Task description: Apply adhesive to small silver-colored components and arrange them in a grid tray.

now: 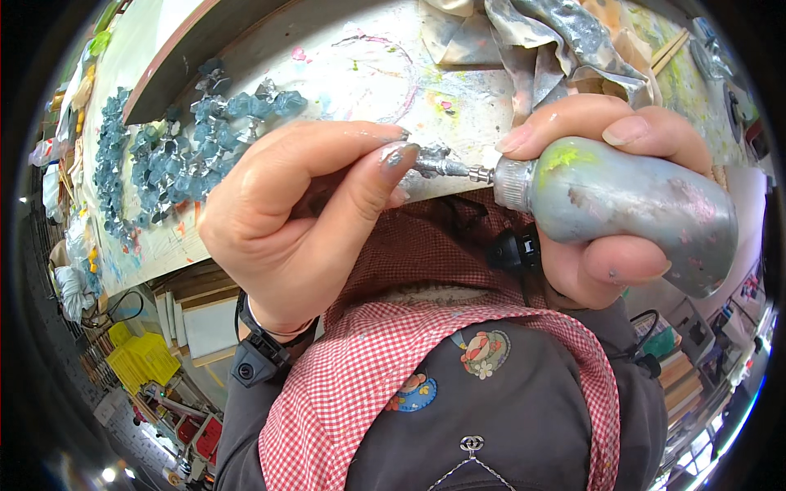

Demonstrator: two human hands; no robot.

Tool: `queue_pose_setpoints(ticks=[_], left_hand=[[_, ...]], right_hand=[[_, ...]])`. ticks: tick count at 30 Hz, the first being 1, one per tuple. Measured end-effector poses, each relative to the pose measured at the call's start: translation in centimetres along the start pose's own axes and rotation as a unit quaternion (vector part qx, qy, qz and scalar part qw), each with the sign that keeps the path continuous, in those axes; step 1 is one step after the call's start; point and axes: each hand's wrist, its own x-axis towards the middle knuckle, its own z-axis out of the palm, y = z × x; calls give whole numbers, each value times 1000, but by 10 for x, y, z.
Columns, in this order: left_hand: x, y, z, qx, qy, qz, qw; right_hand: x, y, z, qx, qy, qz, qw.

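Observation:
Between thumb and fingertips, my left hand [299,209] pinches a small silvery blue-grey piece [440,164]; silver paint smears the thumb. Wrapped round a squeeze bottle [634,209] with grey-stained sides and a lime-green splotch is my right hand [589,270]. The bottle lies tilted on its side, its ribbed cap and thin metal nozzle [481,174] pointing left. The nozzle tip meets the piece or sits right against it; I cannot tell which. Several clusters of small blue-grey pieces [184,155] lie on the table beyond my left hand.
The paint-stained table [352,82] has a raised dark wooden edge [168,61] at the far left. A crumpled, grey-smeared cloth [565,49] lies at the back right, near thin wooden sticks [670,51]. Below the table at left stand a yellow basket [141,358] and stacked boards [205,323].

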Motion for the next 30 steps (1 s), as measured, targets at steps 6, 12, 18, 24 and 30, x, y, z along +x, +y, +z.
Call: queue_pose_setpoints(ticks=[6, 12, 18, 24, 30], left_hand=[[-1, 1, -2, 1, 3, -9, 1000], [-5, -1, 0, 35, 13, 16, 999], [-6, 0, 0, 60, 7, 40, 997], [-4, -5, 4, 47, 45, 83, 994], [-2, 0, 5, 10, 32, 51, 998]], right_hand=[[-2, -5, 5, 17, 28, 21, 999], [-4, -4, 4, 20, 44, 26, 998], [-2, -8, 0, 6, 20, 48, 999], [-1, -7, -7, -13, -6, 72, 997], [-2, -10, -2, 10, 30, 41, 999]])
